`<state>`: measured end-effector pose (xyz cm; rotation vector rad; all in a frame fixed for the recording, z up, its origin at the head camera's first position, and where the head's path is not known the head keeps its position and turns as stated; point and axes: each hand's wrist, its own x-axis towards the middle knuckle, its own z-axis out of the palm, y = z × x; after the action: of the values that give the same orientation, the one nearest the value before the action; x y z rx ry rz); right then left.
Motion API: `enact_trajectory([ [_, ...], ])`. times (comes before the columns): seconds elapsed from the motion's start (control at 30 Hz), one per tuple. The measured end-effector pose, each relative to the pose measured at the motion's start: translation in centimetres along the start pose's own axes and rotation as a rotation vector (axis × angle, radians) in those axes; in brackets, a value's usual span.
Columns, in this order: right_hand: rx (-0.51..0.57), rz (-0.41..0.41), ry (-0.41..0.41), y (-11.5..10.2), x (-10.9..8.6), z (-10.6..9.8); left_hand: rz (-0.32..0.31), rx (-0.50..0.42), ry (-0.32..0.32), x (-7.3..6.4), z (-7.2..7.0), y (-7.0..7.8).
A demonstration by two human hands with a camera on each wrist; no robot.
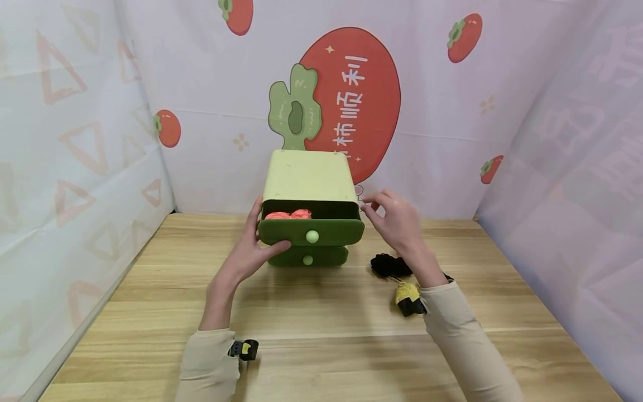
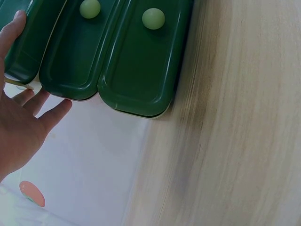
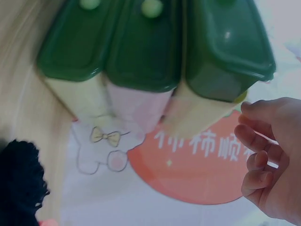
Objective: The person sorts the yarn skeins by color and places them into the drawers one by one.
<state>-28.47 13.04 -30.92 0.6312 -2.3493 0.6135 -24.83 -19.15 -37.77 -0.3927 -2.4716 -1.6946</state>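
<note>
A cream chest of drawers (image 1: 311,176) with dark green drawer fronts and round pale green knobs stands on the table. Its top drawer (image 1: 281,233) is pulled part way out, and coral yarn (image 1: 300,214) shows inside. My left hand (image 1: 246,251) lies spread at the left side, thumb across the front below the drawer's edge; in the left wrist view its straight fingers reach along the chest's side (image 2: 35,86). Near the upper right corner, my right hand (image 1: 397,220) has bent fingers with a gap between thumb and fingertips, and nothing shows in it (image 3: 277,155).
Black yarn (image 1: 389,264) lies on the table (image 1: 311,346) under my right forearm. Beside it is a yellow yarn-like bundle (image 1: 407,291), partly covered by the black wrist camera. A printed cloth (image 1: 211,72) rises behind the chest and along both sides.
</note>
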Motion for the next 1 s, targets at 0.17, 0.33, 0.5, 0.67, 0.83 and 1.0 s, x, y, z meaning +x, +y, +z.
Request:
enact_trajectory([
  [0.17,-0.033,0.034,-0.068,1.1,-0.5,0.2,0.011,-0.003,-0.004,0.0,0.0,0.0],
  [0.33,-0.057,0.067,-0.122,2.6,-1.1,0.4,0.007,0.008,-0.010,0.0,0.0,0.0],
  [0.5,-0.070,0.115,-0.197,4.2,-1.6,0.4,-0.006,0.011,-0.008,0.0,-0.1,-0.1],
  [0.67,-0.100,0.164,-0.266,6.2,-2.5,0.2,-0.013,0.010,-0.006,0.0,-0.1,0.1],
  [0.83,-0.146,0.211,-0.329,8.4,-3.5,0.5,-0.007,0.020,0.003,-0.1,0.0,0.1],
  [1.0,-0.159,0.257,-0.371,10.3,-4.5,0.8,-0.002,0.010,-0.001,-0.1,-0.1,0.2],
])
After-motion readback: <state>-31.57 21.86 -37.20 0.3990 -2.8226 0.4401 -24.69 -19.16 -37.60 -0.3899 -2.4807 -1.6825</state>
